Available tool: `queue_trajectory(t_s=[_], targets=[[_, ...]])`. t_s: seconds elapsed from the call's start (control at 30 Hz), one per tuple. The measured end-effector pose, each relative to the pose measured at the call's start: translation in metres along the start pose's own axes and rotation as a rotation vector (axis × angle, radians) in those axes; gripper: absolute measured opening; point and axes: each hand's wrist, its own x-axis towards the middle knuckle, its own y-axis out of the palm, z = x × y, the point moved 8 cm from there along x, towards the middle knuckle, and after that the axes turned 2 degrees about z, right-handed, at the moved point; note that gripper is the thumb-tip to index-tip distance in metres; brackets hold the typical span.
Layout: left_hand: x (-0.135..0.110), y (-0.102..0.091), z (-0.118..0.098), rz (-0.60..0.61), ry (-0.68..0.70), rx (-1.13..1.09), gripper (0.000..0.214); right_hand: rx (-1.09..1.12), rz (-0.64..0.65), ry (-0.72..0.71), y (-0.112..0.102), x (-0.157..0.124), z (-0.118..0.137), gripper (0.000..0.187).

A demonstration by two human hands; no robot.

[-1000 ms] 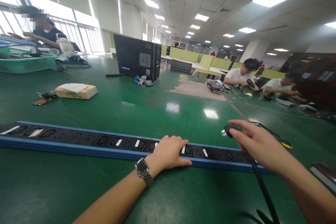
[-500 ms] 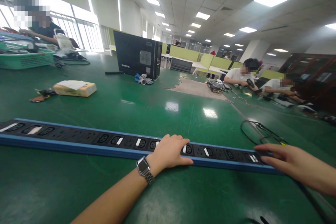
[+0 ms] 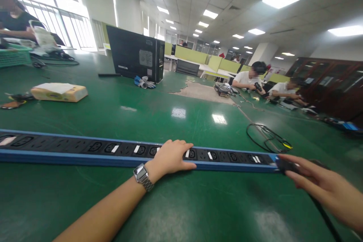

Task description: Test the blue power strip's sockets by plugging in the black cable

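Observation:
A long blue power strip [image 3: 124, 161] with black sockets and white labels lies across the green table. My left hand [image 3: 171, 157], with a watch [image 3: 141, 174] at the wrist, is wrapped over the strip's middle, thumb on the near edge and fingers across the top. At the strip's right end, my right hand [image 3: 314, 176] pinches a black plug [image 3: 286, 166] between thumb and fingers. The plug is just beyond the last sockets, close to the end of the strip; whether it touches is hard to tell. A black cable [image 3: 326, 215] runs down below my right hand.
A coiled black cable [image 3: 263, 140] lies behind the right end. Farther back are a tissue pack [image 3: 59, 92], gloves [image 3: 144, 82], a black computer case [image 3: 133, 55] and a green basket [image 3: 14, 57]. Several people sit around the table, including one person [image 3: 249, 79] at the right.
My right hand has drawn the black plug rightward, off the strip's end section, baring its blue end. My left hand keeps its place on the strip. The view has shifted right.

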Motion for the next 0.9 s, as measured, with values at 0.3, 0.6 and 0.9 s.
queue_trajectory(t_s=[0.3, 0.6, 0.9], targets=[[-0.001, 0.002, 0.001, -0.018, 0.018, 0.008, 0.07, 0.125, 0.122, -0.014, 0.087, 0.059, 0.014, 0.05], [-0.001, 0.002, 0.002, -0.011, 0.0, -0.008, 0.071, -0.125, 0.186, -0.02, 0.101, 0.068, 0.026, 0.053], [-0.002, 0.002, 0.003, -0.006, -0.018, -0.026, 0.072, -0.032, 0.131, -0.032, 0.111, 0.067, 0.021, 0.051]])
